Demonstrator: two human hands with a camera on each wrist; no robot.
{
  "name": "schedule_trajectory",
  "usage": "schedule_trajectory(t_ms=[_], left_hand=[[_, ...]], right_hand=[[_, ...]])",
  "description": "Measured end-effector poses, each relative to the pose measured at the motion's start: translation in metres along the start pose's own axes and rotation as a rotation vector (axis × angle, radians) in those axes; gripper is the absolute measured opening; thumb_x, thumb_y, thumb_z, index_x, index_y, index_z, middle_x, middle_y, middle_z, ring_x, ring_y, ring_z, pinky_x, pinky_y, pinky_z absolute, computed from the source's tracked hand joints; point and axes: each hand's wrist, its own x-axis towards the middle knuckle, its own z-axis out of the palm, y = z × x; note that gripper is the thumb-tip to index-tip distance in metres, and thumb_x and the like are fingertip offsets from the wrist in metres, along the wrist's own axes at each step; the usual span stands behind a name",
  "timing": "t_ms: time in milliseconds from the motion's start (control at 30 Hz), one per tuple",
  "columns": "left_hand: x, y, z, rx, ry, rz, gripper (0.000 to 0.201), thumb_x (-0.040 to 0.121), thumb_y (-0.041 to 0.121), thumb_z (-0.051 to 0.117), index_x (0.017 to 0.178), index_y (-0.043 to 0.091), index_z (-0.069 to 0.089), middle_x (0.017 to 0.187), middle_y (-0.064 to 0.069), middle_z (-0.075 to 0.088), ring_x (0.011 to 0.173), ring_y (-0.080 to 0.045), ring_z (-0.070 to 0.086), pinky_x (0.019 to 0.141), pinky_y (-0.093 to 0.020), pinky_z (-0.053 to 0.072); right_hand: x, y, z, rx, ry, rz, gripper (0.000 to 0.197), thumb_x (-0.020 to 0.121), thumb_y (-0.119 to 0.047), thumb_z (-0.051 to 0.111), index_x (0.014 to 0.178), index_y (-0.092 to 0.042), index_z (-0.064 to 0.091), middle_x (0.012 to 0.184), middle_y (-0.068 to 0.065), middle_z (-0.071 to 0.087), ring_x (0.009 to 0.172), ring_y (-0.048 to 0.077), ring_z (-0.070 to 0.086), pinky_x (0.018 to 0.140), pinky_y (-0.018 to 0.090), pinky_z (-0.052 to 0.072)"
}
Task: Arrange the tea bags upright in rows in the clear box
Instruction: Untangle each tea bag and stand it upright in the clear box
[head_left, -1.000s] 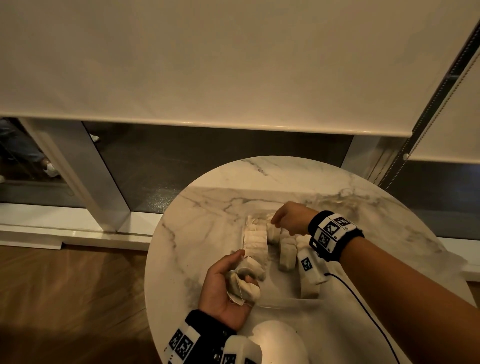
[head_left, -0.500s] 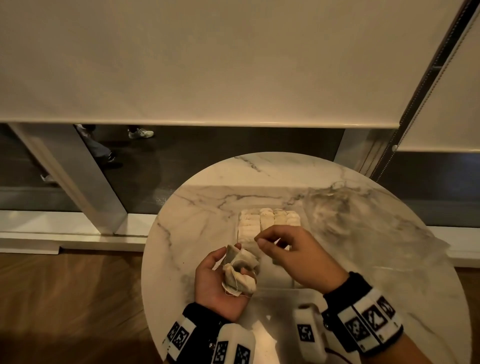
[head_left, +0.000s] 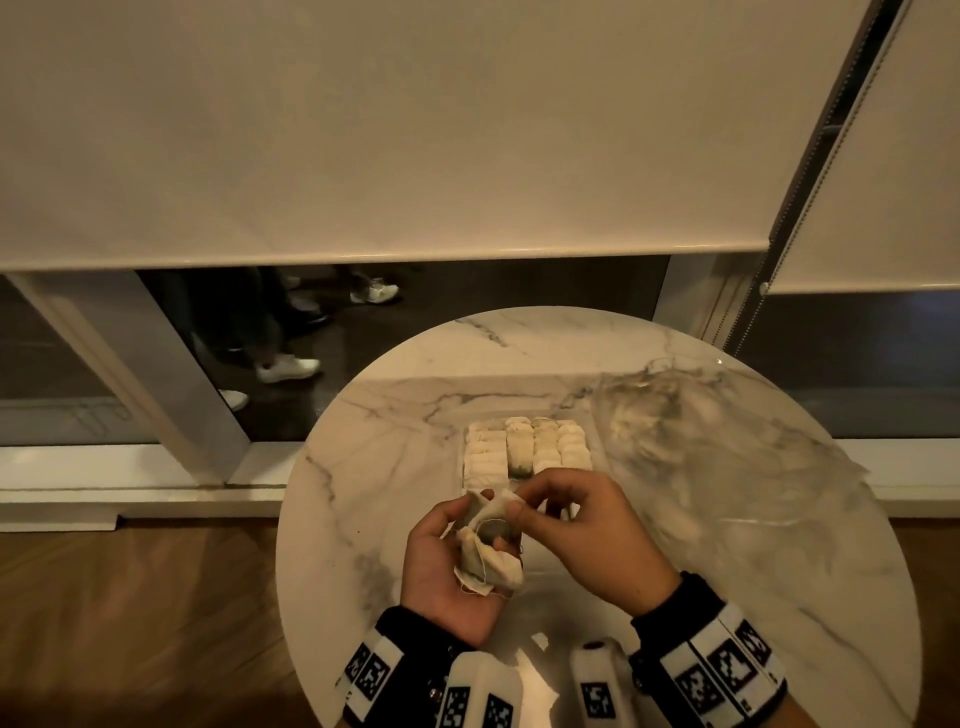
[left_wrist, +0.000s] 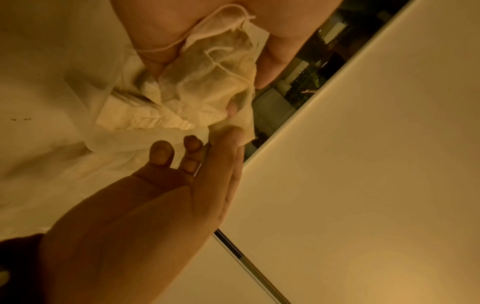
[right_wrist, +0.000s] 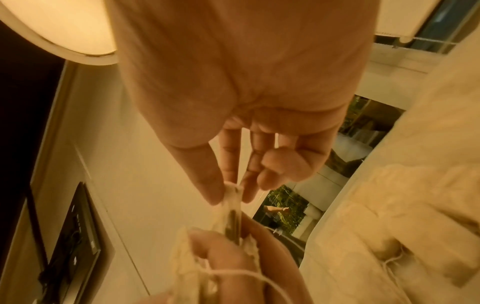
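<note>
Cupped over the marble table (head_left: 363, 441), the left hand (head_left: 441, 566) cradles a small clutch of tea bags (head_left: 488, 556) while the right hand (head_left: 582, 535) pinches one bag's top edge — light, limp, tearable paper with trailing strings — just short of the clear box (head_left: 527, 452), best gripped by that sealed rim.

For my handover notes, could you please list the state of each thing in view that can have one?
Left hand: palm up, holding a bunch of loose tea bags.
Right hand: pinching the top of one tea bag in that bunch.
Clear box: on the table, partly filled.
Boxed tea bags: upright, in four rows.
Window blinds: lowered most of the way.
</note>
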Motion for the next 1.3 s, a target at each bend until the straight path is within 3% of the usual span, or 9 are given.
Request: schedule_trajectory(t_ms=[100,200,367,533,633,733,900,1067,1300], left_hand=[[0.0,-0.002,0.001,0.015,0.006,0.007,0.022,0.085,0.023,0.06,0.099,0.007,0.063,0.077,-0.008,0.056,0.05,-0.017,0.055,0.046,-0.024,0.049],[0.003,-0.002,-0.001,0.008,0.022,0.007,0.027,0.086,0.023,0.059,0.109,0.008,0.062,0.084,-0.008,0.057,0.058,-0.018,0.054,0.05,-0.024,0.052],[0.0,-0.003,0.002,0.05,0.023,0.047,0.015,0.09,0.021,0.053,0.091,0.01,0.063,0.075,-0.006,0.06,0.053,-0.021,0.063,0.045,-0.026,0.052],[0.0,-0.004,0.004,-0.019,0.045,0.073,0.018,0.093,0.019,0.053,0.098,0.007,0.066,0.081,-0.012,0.069,0.066,-0.026,0.073,0.061,-0.034,0.058],[-0.004,-0.004,0.008,-0.042,0.024,0.042,0.019,0.093,0.019,0.052,0.093,0.005,0.064,0.074,-0.012,0.068,0.062,-0.028,0.071,0.057,-0.035,0.059],[-0.004,-0.004,0.008,-0.031,0.019,0.028,0.018,0.094,0.019,0.052,0.096,0.005,0.064,0.078,-0.013,0.066,0.059,-0.029,0.07,0.051,-0.036,0.059],[0.0,-0.004,0.006,-0.057,0.036,0.043,0.018,0.094,0.019,0.054,0.099,0.005,0.064,0.081,-0.014,0.065,0.061,-0.028,0.069,0.053,-0.038,0.06],[0.007,-0.003,-0.001,-0.1,0.029,0.04,0.017,0.089,0.017,0.058,0.098,0.003,0.064,0.085,-0.012,0.06,0.077,-0.026,0.062,0.056,-0.039,0.059],[0.013,-0.001,-0.009,-0.139,-0.01,0.04,0.018,0.08,0.013,0.062,0.093,0.0,0.067,0.091,-0.014,0.058,0.088,-0.024,0.059,0.063,-0.042,0.061]], right_hand=[[0.001,-0.002,-0.003,0.204,0.053,0.107,0.006,0.088,-0.01,0.074,0.083,-0.01,0.074,0.075,0.005,0.073,0.065,0.01,0.061,0.054,0.024,0.048],[0.002,-0.004,-0.007,0.435,0.089,0.23,0.009,0.091,-0.002,0.069,0.082,-0.004,0.067,0.077,0.015,0.071,0.067,0.021,0.064,0.052,0.029,0.05],[0.007,0.0,-0.01,0.821,0.149,0.423,0.017,0.09,0.008,0.059,0.088,-0.008,0.059,0.08,0.016,0.065,0.068,0.026,0.066,0.059,0.032,0.056],[0.009,0.005,-0.014,1.092,0.168,0.527,0.031,0.087,0.015,0.049,0.104,-0.008,0.063,0.089,0.018,0.064,0.071,0.023,0.066,0.059,0.03,0.059],[0.008,0.005,-0.016,1.181,0.129,0.546,0.036,0.085,0.013,0.051,0.113,-0.004,0.066,0.093,0.018,0.067,0.073,0.022,0.066,0.061,0.029,0.06],[0.009,0.005,-0.015,1.184,0.087,0.556,0.039,0.081,0.008,0.06,0.119,0.0,0.066,0.101,0.02,0.068,0.081,0.025,0.066,0.062,0.028,0.059],[0.01,0.01,-0.008,1.111,0.091,0.585,0.028,0.073,0.004,0.067,0.099,-0.003,0.067,0.095,0.017,0.07,0.08,0.022,0.068,0.06,0.029,0.059],[0.01,0.012,-0.002,1.078,0.108,0.547,0.014,0.08,-0.004,0.069,0.09,-0.01,0.062,0.084,0.012,0.069,0.074,0.023,0.068,0.065,0.032,0.06],[0.006,0.017,0.005,0.623,0.213,0.401,0.004,0.091,-0.011,0.071,0.087,-0.01,0.07,0.08,0.013,0.071,0.077,0.025,0.066,0.071,0.038,0.059]])
